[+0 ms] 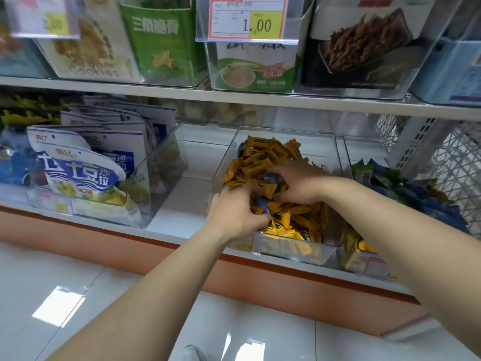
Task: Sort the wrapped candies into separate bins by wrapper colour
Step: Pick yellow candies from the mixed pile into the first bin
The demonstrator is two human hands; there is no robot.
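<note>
Left hand (234, 214) and right hand (299, 183) each pinch blue candies (261, 204) among yellow candies (260, 157) under a "1.00" tag (250, 24).

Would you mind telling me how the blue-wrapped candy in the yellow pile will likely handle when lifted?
Probably light: the blue candy is small beside the left hand. Its smooth wrapper looks slippery and may slide from a pinch. The loose yellow candies around it will likely shift.
</note>
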